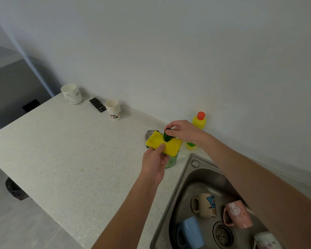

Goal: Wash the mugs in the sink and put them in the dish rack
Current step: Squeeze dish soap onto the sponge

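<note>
While left hand [155, 161] grips sponge [164, 143], right hand [182, 131] presses pump (green) [167, 135]

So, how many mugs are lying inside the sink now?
4 in view: a cream mug at the back, a pink mug right of it, a blue mug in front, a white mug at the frame's bottom edge. The arm may hide others.

Plain white wall [169, 51], speckled pale countertop [61, 150], grey floor [16, 227].

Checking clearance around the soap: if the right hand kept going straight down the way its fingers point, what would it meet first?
Probably the yellow sponge that the left hand holds just under the right hand, which presses the green pump top; depth is unclear.
</note>
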Available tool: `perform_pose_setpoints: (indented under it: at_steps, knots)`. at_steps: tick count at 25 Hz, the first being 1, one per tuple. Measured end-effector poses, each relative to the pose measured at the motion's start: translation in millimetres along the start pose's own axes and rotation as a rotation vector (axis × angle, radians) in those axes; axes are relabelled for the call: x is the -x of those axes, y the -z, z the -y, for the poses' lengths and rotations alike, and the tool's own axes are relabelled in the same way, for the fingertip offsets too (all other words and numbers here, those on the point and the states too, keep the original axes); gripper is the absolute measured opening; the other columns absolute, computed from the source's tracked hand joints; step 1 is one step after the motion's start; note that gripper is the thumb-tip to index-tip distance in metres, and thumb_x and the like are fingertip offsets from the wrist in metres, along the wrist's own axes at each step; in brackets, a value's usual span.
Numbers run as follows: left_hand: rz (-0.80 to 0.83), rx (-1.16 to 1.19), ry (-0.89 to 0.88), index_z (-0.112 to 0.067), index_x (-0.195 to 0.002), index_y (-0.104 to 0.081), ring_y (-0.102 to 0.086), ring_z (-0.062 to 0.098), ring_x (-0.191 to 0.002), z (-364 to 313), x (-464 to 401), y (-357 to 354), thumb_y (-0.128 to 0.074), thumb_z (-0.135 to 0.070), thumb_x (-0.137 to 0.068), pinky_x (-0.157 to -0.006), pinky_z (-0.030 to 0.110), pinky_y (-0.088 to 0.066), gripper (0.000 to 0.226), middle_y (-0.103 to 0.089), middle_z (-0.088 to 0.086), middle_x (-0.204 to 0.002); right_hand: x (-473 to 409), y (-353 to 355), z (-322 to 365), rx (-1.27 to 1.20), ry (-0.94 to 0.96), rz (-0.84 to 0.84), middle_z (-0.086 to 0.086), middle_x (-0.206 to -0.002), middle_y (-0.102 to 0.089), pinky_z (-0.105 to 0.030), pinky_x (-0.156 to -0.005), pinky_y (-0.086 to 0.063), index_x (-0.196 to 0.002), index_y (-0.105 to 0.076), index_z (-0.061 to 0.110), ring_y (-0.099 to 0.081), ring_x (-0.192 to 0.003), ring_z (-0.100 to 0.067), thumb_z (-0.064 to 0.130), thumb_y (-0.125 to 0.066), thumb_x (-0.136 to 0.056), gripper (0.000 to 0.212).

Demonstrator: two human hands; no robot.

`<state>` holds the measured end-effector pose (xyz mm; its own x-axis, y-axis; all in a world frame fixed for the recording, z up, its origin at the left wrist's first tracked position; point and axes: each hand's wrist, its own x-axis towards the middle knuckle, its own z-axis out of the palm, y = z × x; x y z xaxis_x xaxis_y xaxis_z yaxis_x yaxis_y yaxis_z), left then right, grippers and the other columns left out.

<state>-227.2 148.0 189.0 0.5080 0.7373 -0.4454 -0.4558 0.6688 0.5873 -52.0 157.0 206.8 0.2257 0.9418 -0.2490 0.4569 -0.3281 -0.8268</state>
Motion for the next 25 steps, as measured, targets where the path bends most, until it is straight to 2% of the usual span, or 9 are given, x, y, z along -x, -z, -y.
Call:
perform_pose_setpoints:
  at_steps: [5,12,17,20,25]
  knots:
    - [0.012,0.012,-0.003,-0.003,-0.129,-0.055,-0.067,0.028,-0.110,1.0,0.4,2.9,-0.047,-0.005,-0.102,-0.084,0.032,-0.060,0.028,-0.066,0.018,-0.124,1.0,-3.8,1.9,0.003,-0.010,-0.011,0.003,-0.104,-0.074,-0.042,-0.097,-0.054,-0.094,-0.071,0.037,-0.068,-0.102,-0.010,0.036,-0.069,-0.089,0.006]
    - [0.034,-0.001,0.016,-0.002,-0.131,-0.054,-0.067,0.027,-0.109,0.6,-2.8,9.1,-0.046,-0.005,-0.102,-0.079,0.031,-0.061,0.030,-0.066,0.018,-0.126,5.8,-9.8,1.0,-0.035,-0.017,-0.039,0.003,-0.108,-0.073,-0.038,-0.097,-0.053,-0.105,-0.070,0.029,-0.067,-0.104,-0.012,0.030,-0.065,-0.094,0.012]
    - [0.067,-0.031,0.032,-0.006,-0.132,-0.053,-0.063,0.031,-0.118,4.1,-8.1,14.8,-0.046,-0.006,-0.102,-0.096,0.040,-0.055,0.031,-0.064,0.017,-0.129,11.8,-13.8,-0.1,-0.069,-0.008,-0.070,0.006,-0.106,-0.071,-0.029,-0.093,-0.050,-0.105,-0.069,0.029,-0.064,-0.107,-0.011,0.029,-0.063,-0.096,0.011]
    - [0.081,-0.033,0.044,-0.009,-0.128,-0.055,-0.063,0.030,-0.118,5.1,-10.0,16.5,-0.045,-0.006,-0.103,-0.097,0.040,-0.053,0.028,-0.064,0.016,-0.129,12.9,-16.6,-1.5,-0.060,0.006,-0.099,0.006,-0.106,-0.071,-0.024,-0.090,-0.049,-0.106,-0.069,0.028,-0.064,-0.106,-0.010,0.028,-0.062,-0.096,0.012]
    - [0.084,-0.043,0.055,-0.007,-0.128,-0.055,-0.063,0.030,-0.118,5.5,-11.7,19.7,-0.045,-0.006,-0.103,-0.098,0.041,-0.053,0.028,-0.064,0.017,-0.129,11.8,-22.4,-4.7,0.004,0.003,-0.136,0.008,-0.110,-0.069,-0.031,-0.097,-0.048,-0.107,-0.068,0.031,-0.061,-0.107,-0.007,0.030,-0.060,-0.097,0.013]
